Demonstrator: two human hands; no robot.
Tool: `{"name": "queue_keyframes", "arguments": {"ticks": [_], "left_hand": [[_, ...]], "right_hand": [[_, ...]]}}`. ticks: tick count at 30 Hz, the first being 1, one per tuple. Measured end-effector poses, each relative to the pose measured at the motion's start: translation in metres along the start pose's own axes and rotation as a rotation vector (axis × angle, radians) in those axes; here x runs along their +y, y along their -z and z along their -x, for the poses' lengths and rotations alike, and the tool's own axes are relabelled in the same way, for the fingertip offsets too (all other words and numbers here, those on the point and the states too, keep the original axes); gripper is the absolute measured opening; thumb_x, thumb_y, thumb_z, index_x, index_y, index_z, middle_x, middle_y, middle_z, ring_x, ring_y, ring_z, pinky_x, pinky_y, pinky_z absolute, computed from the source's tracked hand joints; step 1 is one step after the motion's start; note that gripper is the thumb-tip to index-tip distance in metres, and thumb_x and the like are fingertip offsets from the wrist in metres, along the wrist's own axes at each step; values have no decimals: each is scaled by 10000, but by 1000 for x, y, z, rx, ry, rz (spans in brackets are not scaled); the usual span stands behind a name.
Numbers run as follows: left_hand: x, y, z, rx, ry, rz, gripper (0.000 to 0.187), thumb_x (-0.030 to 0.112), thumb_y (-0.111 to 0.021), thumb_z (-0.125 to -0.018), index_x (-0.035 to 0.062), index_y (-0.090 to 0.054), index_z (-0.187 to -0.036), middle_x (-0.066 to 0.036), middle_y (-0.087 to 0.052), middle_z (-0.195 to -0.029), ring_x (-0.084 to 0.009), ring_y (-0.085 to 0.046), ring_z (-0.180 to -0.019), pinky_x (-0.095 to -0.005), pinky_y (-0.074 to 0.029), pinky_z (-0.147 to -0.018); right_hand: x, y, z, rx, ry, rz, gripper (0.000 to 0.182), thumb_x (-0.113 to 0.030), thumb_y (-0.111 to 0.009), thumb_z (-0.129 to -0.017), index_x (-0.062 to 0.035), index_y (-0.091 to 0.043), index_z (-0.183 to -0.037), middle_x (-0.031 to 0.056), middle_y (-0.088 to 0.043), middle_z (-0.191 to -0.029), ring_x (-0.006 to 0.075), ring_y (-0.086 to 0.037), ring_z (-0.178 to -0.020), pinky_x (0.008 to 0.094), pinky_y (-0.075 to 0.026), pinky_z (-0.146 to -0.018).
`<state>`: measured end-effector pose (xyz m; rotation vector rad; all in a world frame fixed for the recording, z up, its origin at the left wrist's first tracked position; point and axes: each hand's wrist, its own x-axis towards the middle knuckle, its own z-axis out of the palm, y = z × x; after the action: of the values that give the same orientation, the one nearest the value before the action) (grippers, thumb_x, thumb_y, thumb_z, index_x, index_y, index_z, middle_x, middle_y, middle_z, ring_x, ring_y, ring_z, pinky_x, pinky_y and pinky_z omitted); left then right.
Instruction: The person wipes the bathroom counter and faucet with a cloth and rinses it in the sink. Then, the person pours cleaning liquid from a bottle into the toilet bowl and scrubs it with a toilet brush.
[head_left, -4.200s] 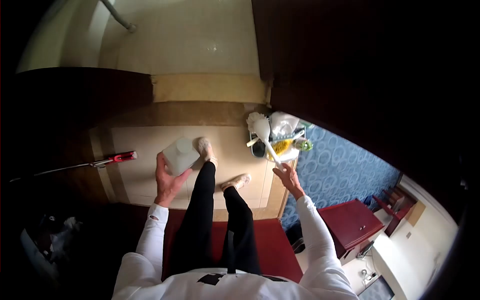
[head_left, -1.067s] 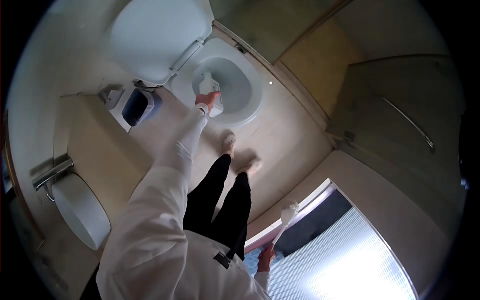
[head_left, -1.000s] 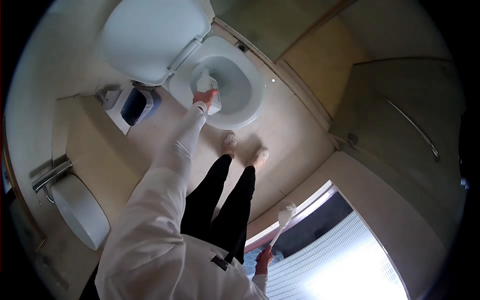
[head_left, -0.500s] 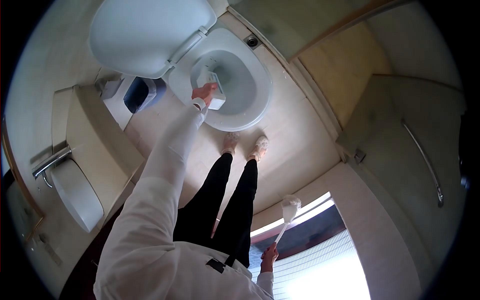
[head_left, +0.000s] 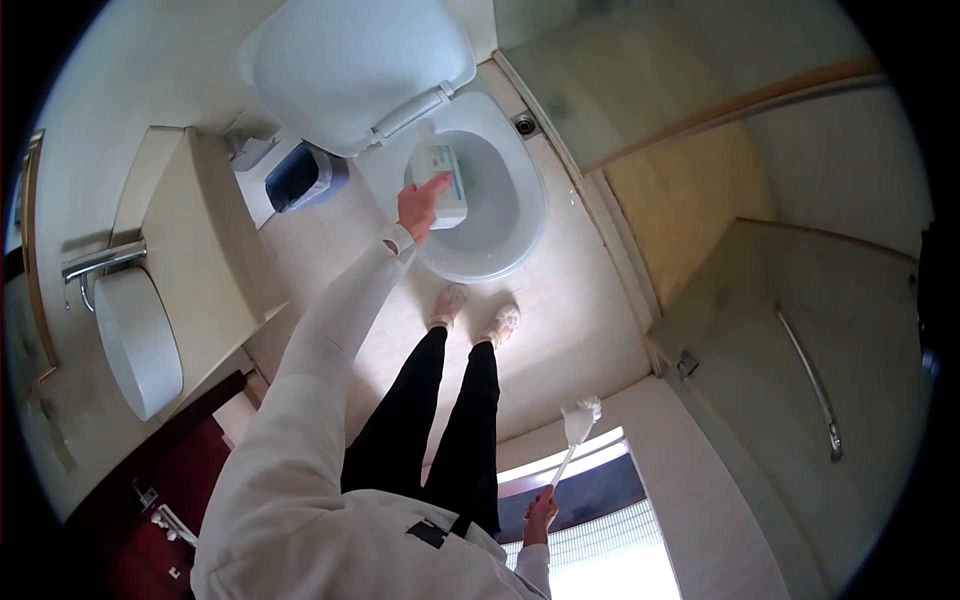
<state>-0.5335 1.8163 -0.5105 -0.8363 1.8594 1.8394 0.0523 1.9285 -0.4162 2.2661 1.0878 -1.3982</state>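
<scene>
Over the toilet bowl (head_left: 505, 210), my left hand (head_left: 418, 207) grips a white bottle (head_left: 445, 190) with a printed label, its neck pointing toward the back of the bowl. The raised toilet lid (head_left: 360, 65) leans back behind the seat. Low in the view, my right hand (head_left: 540, 510) is wrapped round the thin handle of a white toilet brush (head_left: 579, 422), whose head is up and away from the toilet.
A blue-grey bin (head_left: 300, 178) stands left of the toilet. A counter (head_left: 205, 240) with a white basin (head_left: 138, 340) and tap (head_left: 105, 260) is at the left. Glass panels (head_left: 780, 350) with a metal handle are at the right, and a floor drain (head_left: 524, 124) is behind.
The whole view has shifted and turned. My left hand and the bottle sit a little lower over the bowl, with the label more visible. My right hand still has the brush.
</scene>
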Motion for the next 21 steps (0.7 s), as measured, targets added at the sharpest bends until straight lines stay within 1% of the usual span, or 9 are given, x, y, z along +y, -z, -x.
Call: {"name": "queue_keyframes", "arguments": {"ticks": [3,7,9,10,13,15,16,17,21], "left_hand": [[10,-13,10,-64,-69,-72,454,245,-751,-611,-61,-582,-900,-135,-624,-822,-208,-620,-687,-319,-501,-611],[-8,-9,26,-177,-9,-171,444,270,-755,-598,-30,-606,-890,-118,-635,-769,-197,-623,-652,-300,-491,-572],[-23,-3,38,-212,-36,-506,490,335,-762,-560,-3,-624,-888,-125,-640,-766,-202,-627,-662,-290,-486,-587],[-33,2,44,-248,-79,-626,547,401,-747,-531,26,-632,-912,-125,-648,-797,-226,-632,-721,-304,-483,-656],[-36,16,91,-318,-82,-892,543,391,-739,-558,29,-633,-948,-120,-650,-861,-228,-625,-793,-320,-474,-727],[-59,36,107,-304,-113,-994,606,459,-714,-537,36,-628,-963,-134,-641,-894,-263,-612,-848,-340,-462,-762],[-57,47,119,-323,-35,-980,615,478,-701,-537,46,-626,-969,-139,-634,-912,-267,-604,-869,-354,-456,-779],[-65,60,121,-320,-23,-974,615,478,-701,-537,46,-626,-969,-139,-634,-912,-267,-604,-869,-354,-456,-779],[-77,119,115,21,73,-1031,615,495,-691,-520,16,-615,-898,-165,-627,-898,-291,-607,-846,-370,-469,-759]], "right_hand": [[-19,3,-5,1,7,38,432,-465,-473,-871,-99,-416,-649,-8,-345,-445,89,-320,-320,240,-229,-287],[-33,10,-12,-19,69,67,428,-458,-467,-877,-104,-412,-643,-12,-344,-444,86,-312,-322,240,-223,-291],[-38,14,-20,-19,118,87,425,-455,-462,-880,-109,-408,-639,-13,-344,-443,84,-308,-320,239,-221,-291],[-41,16,-23,-34,117,74,422,-452,-458,-884,-114,-406,-635,-16,-342,-441,84,-306,-318,238,-220,-290],[-51,22,-33,-59,147,76,417,-444,-448,-891,-122,-404,-630,-19,-338,-434,84,-306,-313,238,-221,-288],[-60,24,-39,-53,164,95,418,-442,-450,-891,-120,-403,-629,-20,-336,-431,82,-307,-313,240,-221,-287],[-68,26,-36,-71,161,82,419,-441,-450,-891,-120,-400,-627,-20,-335,-430,81,-304,-313,242,-221,-285],[-74,26,-37,-56,155,91,418,-439,-451,-891,-121,-397,-625,-21,-332,-429,82,-299,-312,242,-218,-284],[-90,32,-43,-58,144,71,423,-450,-458,-884,-121,-395,-626,-22,-326,-426,83,-291,-310,245,-210,-284]]}}
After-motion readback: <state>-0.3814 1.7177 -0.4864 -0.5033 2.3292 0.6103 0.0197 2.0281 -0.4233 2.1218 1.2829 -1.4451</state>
